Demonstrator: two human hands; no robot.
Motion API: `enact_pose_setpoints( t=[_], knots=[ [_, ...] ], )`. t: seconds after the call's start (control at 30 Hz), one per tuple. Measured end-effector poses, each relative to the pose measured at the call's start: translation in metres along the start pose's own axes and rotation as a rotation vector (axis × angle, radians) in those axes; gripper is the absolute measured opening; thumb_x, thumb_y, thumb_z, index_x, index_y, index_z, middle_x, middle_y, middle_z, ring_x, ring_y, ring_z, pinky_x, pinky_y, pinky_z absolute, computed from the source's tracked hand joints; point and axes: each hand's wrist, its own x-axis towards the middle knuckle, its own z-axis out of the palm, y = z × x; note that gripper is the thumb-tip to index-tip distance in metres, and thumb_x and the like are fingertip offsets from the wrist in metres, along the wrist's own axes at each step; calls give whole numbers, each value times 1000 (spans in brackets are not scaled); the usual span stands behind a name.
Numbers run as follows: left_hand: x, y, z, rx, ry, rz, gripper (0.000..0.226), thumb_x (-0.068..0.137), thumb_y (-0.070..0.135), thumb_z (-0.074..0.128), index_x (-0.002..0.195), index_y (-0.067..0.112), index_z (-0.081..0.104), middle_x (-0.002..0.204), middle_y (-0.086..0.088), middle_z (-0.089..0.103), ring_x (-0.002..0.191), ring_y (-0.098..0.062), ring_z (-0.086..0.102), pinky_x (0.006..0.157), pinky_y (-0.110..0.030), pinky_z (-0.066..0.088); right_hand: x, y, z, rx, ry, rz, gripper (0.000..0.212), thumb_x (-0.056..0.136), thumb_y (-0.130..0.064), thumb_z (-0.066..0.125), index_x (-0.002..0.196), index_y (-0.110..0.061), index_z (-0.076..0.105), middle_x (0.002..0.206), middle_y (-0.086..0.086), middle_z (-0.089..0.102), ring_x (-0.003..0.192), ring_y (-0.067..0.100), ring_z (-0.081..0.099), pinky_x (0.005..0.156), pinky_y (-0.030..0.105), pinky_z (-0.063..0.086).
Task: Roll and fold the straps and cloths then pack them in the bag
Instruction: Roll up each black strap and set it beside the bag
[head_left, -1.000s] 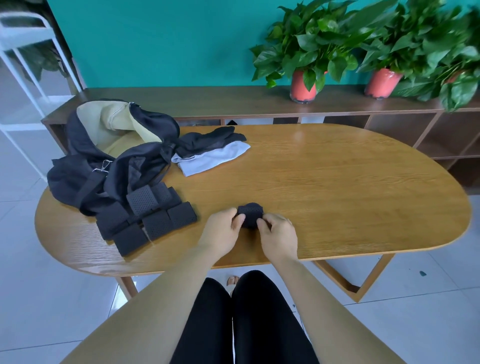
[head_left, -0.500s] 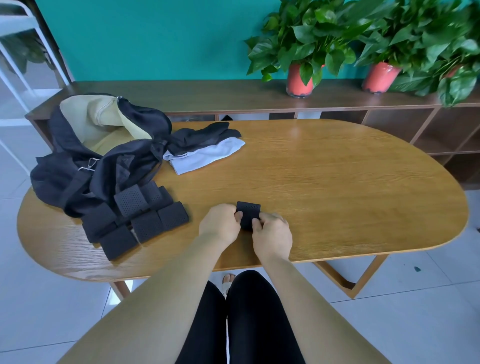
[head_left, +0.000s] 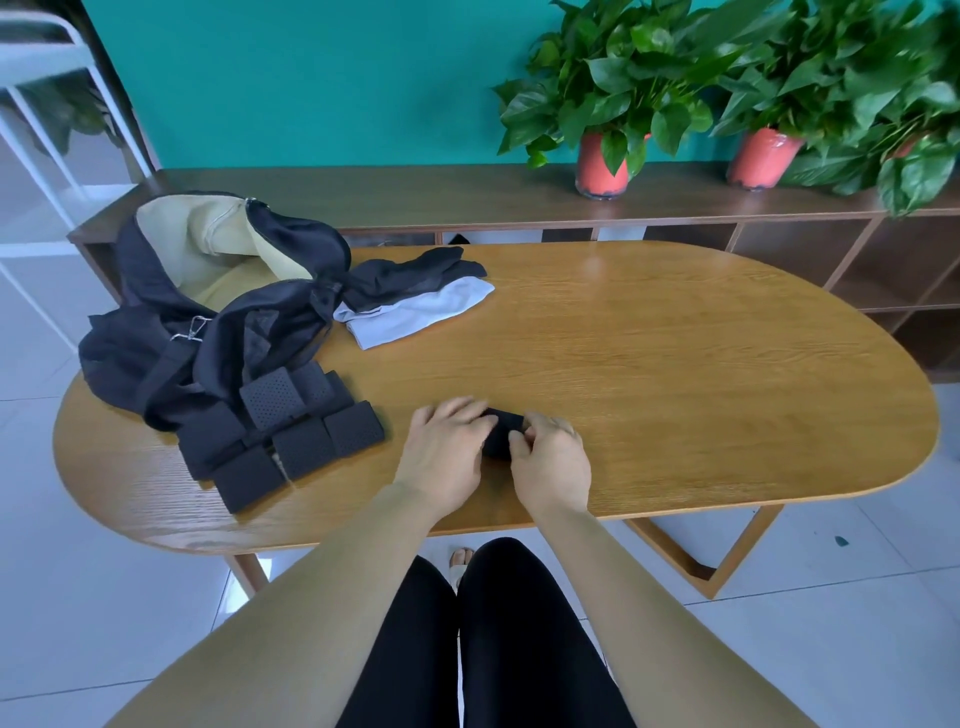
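Note:
A small rolled black strap (head_left: 501, 426) lies on the wooden table (head_left: 675, 374) near its front edge, held between both hands. My left hand (head_left: 447, 449) covers its left side with fingers laid over the top. My right hand (head_left: 550, 457) pinches its right end. To the left lie several rolled black perforated straps (head_left: 296, 431) in a cluster. Behind them sits an open black bag (head_left: 208, 301) with a tan lining. A folded black cloth (head_left: 415, 275) rests on a white cloth (head_left: 415, 317) beside the bag.
A low wooden shelf (head_left: 467, 202) runs along the teal wall behind the table, carrying two potted plants (head_left: 602, 161) (head_left: 758, 161). A white frame (head_left: 47, 104) stands at far left. Bare tabletop stretches to the right of my hands.
The strap has turned in my hands from a flat-faced roll to a more covered bundle. My left fingers have come over its top. The camera has shifted slightly.

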Motion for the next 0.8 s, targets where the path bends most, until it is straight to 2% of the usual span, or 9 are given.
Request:
enact_pose_setpoints(
  t=[0.07,0.13,0.23,0.3,0.4,0.5,0.6,0.7,0.8],
  knots=[
    [-3,-4,1,-7,-10,-2,45,98,13,41,141,26,45,152,9,35,142,-9,22,107,-34,17,-4,-2,-2,-41,123,-141,27,90,-14,58,116,-7,64,110,9,61,102,29,53,76,32,44],
    [-5,-5,1,-14,-8,-3,44,99,16,38,141,27,44,152,10,35,141,-9,24,105,-33,16,-9,-2,0,-92,205,-299,25,80,-4,68,104,-6,70,103,8,67,92,32,60,71,36,50],
    [-6,-5,4,-48,-37,-17,42,100,18,36,140,30,45,152,11,35,138,-10,30,105,-33,15,-13,-1,5,-160,163,-378,18,65,1,76,78,-11,74,89,1,72,78,28,65,56,34,51],
    [-6,-4,6,-93,-74,-62,42,101,18,35,139,32,47,152,11,35,136,-11,35,105,-32,16,-16,0,8,-174,114,-369,20,57,3,80,68,-13,75,83,0,72,71,27,66,54,32,52],
    [-1,2,3,-114,-98,-104,40,101,19,37,136,34,50,147,9,42,131,-17,39,103,-35,20,-12,0,7,-143,61,-270,14,74,-2,70,80,-11,77,99,4,71,87,30,64,71,35,52],
    [-1,8,0,-106,-88,-129,40,100,19,38,132,35,54,131,9,56,117,-23,45,91,-37,25,-10,1,7,-159,19,-149,26,91,-13,51,103,-19,74,116,5,65,101,29,54,85,35,43],
    [-2,4,4,-281,-85,-182,41,96,13,40,129,32,58,121,9,62,114,-24,47,91,-39,31,-13,-3,11,-61,7,-68,33,93,-10,46,112,-22,70,114,3,66,97,26,50,85,34,41],
    [-10,-7,2,-474,-74,-203,42,94,7,44,131,22,58,127,1,62,118,-23,52,102,-40,39,-14,-13,17,147,-27,22,35,92,-4,48,117,-20,67,123,4,63,112,26,50,94,37,44],
    [-21,-21,-5,-590,-4,-214,38,94,4,44,127,13,61,122,-4,63,113,-25,56,98,-40,45,-18,-29,25,288,-56,55,37,91,-3,50,120,-20,65,130,2,59,115,27,54,96,43,46]
  ],
)
